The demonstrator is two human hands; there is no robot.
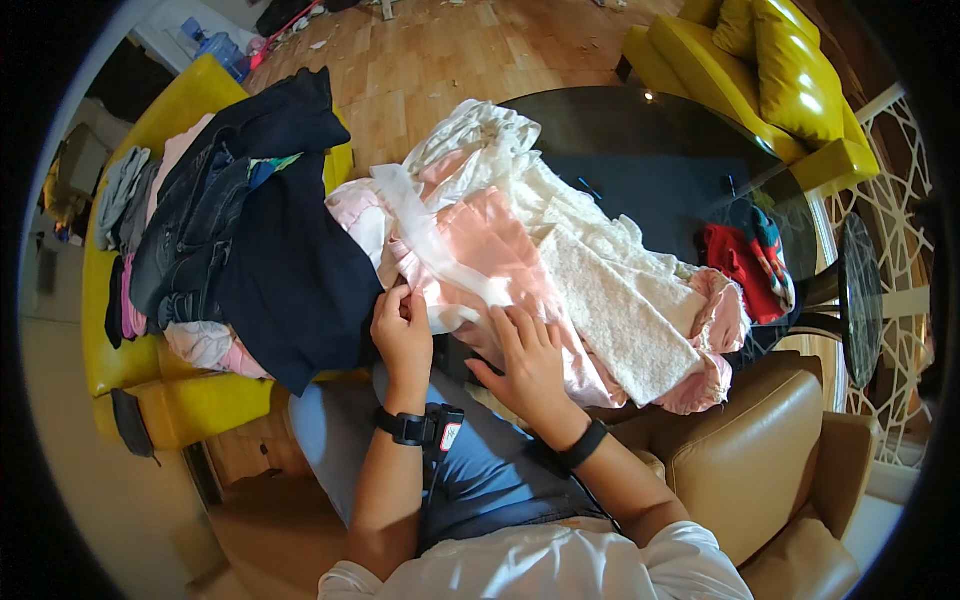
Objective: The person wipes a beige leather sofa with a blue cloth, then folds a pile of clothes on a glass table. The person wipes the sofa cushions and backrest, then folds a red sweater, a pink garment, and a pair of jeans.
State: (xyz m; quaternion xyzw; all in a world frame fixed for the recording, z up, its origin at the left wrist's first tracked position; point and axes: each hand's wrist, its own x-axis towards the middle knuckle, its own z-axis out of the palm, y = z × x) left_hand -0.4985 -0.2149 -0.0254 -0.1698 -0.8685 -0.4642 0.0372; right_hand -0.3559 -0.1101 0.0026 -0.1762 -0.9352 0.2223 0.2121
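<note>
Pink satin cloth (480, 225) lies in front of me, with a sheer white ribbon (420, 225) running across it. My left hand (403, 319) pinches the edge of the pink and white fabric between thumb and fingers, beside a dark navy garment (300, 262). My right hand (529, 360) rests with spread fingers on the near part of the satin, its fingertips at the ribbon's end. To the right, a textured cream-white garment (619, 315) lies over white lace cloth (570, 202); gathered pink fabric (720, 315) shows at its far right end.
Jeans (187, 232) and other clothes are heaped on a yellow sofa (172, 409) at left. A dark glass table (645, 127) holds red folded clothing (739, 270) at right. A tan leather armchair (742, 450) stands close on the right; another yellow sofa (697, 75) is beyond the table.
</note>
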